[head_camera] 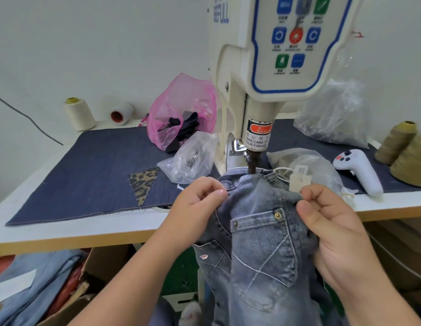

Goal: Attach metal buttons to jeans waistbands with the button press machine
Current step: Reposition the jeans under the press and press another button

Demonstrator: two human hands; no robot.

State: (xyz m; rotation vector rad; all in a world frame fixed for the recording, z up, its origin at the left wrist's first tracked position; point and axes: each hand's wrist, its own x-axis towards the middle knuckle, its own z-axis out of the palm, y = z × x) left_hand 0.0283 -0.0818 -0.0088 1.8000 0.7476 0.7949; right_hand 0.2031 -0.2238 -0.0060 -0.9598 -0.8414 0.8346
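Observation:
A pair of faded blue jeans (258, 243) hangs over the table's front edge, its waistband up under the dark punch (251, 164) of the cream button press machine (258, 107). My left hand (200, 201) pinches the waistband's left side with curled fingers. My right hand (331, 222) grips the denim on the right, thumb on top, just below a paper hang tag (300, 182). A back pocket with brass rivets faces me. A clear bag of small metal buttons (193, 158) lies left of the machine.
A dark denim mat (87, 175) with a leopard-print patch (143, 182) covers the table. A pink bag (181, 114), thread cones (80, 114) (402, 142), clear bags (334, 114) and a white handheld controller (357, 170) stand around. More jeans and cardboard boxes lie below the table.

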